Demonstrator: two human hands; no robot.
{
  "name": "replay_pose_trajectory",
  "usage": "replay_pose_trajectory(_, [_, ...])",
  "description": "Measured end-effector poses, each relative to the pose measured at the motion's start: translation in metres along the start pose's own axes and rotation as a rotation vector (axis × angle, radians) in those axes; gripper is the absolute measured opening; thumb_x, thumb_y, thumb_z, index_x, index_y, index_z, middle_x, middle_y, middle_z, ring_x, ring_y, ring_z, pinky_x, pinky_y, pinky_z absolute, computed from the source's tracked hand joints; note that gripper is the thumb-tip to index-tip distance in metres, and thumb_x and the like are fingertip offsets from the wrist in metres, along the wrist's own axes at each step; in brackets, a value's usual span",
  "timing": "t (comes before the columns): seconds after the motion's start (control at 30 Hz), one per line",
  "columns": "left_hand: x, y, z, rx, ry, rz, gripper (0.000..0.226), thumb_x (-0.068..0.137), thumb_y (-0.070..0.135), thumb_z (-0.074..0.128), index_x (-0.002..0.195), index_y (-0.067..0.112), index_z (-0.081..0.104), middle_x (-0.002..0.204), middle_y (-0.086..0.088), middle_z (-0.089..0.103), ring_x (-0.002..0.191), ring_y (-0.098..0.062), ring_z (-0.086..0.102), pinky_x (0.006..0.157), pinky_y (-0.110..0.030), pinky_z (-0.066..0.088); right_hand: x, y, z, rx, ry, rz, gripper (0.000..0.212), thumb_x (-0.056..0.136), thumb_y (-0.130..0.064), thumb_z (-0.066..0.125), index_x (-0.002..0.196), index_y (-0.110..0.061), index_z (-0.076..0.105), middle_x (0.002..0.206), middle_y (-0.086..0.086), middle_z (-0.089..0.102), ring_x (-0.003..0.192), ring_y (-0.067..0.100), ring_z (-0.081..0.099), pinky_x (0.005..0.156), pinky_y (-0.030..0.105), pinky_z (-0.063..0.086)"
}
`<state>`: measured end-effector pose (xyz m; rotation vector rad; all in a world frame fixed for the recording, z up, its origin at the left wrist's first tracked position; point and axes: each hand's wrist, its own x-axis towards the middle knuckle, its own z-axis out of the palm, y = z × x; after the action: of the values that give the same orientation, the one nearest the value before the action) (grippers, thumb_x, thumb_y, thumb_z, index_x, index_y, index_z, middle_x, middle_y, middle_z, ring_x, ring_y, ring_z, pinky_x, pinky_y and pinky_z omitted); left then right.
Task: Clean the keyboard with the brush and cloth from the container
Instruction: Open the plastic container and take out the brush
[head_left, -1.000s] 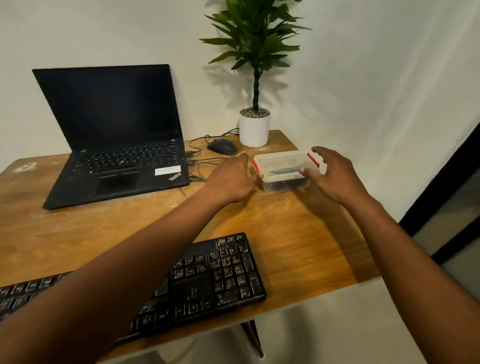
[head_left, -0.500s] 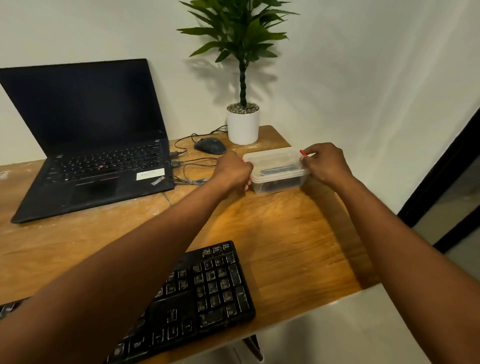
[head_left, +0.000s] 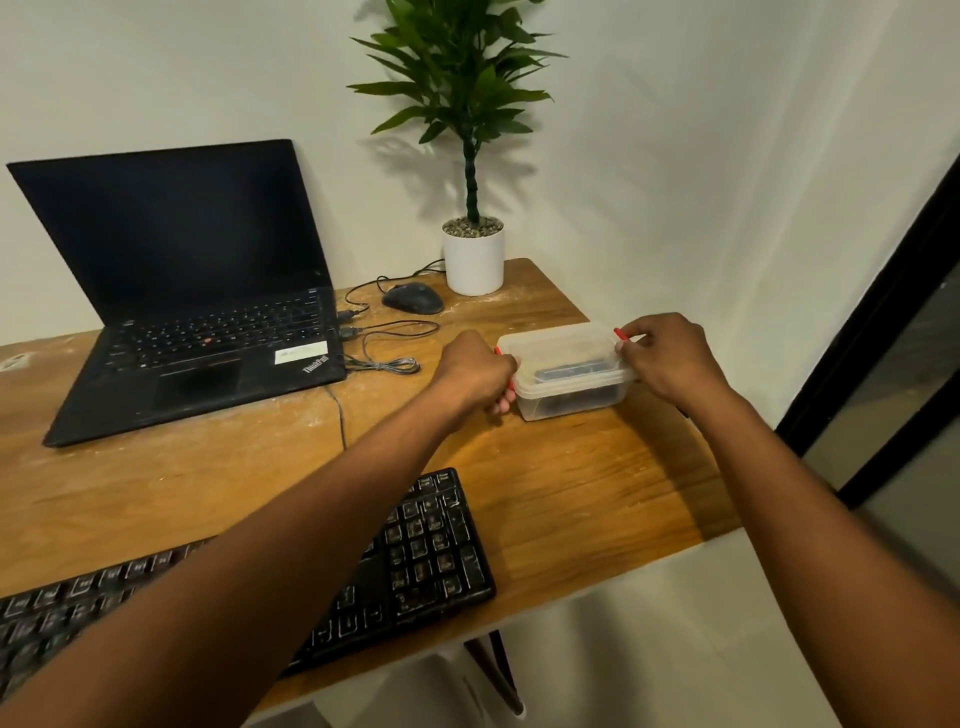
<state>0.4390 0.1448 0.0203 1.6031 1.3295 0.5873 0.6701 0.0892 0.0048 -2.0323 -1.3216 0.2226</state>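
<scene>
Both hands on clear plastic container (head_left: 566, 374), far right part of wooden desk (head_left: 545, 493). Left hand (head_left: 475, 371) curled round container's left end at red clip; right hand (head_left: 667, 356) pinches red clip (head_left: 620, 333) on right end. Lid on; dark items inside, can't tell which. Black keyboard (head_left: 431, 551) at near desk edge, partly under left forearm, well apart from container. Behind: open black ThinkPad laptop (head_left: 197, 291) w/ dark screen, black mouse (head_left: 414, 298), potted plant (head_left: 472, 254) in white pot, cables (head_left: 384, 358) beside laptop.
</scene>
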Motion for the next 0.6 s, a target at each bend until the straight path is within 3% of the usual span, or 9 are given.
replay_pose_trajectory(0.3, [-0.01, -0.001, 0.004, -0.091, -0.014, -0.064, 0.024, 0.104, 0.016, 0.06, 0.091, -0.004, 0.066, 0.074, -0.018, 0.071, 0.057, -0.023, 0.063, 0.048, -0.029, 0.049, -0.002, 0.005, -0.005, 0.094, -0.011, 0.061, 0.028, 0.097, -0.023, 0.071, 0.123, -0.013, 0.073, 0.132, 0.009, 0.067, 0.114, 0.028, 0.064, 0.098, 0.045, 0.057])
replay_pose_trajectory(0.6, [-0.018, 0.001, 0.0, -0.196, -0.056, -0.139, 0.026, 0.105, -0.001, 0.043, 0.088, -0.006, 0.062, 0.07, -0.019, 0.064, 0.051, -0.021, 0.056, 0.042, -0.027, 0.047, 0.001, 0.004, -0.001, 0.135, 0.019, 0.125, 0.029, 0.093, -0.024, 0.076, 0.119, -0.013, 0.074, 0.135, 0.008, 0.064, 0.113, 0.029, 0.064, 0.096, 0.046, 0.059])
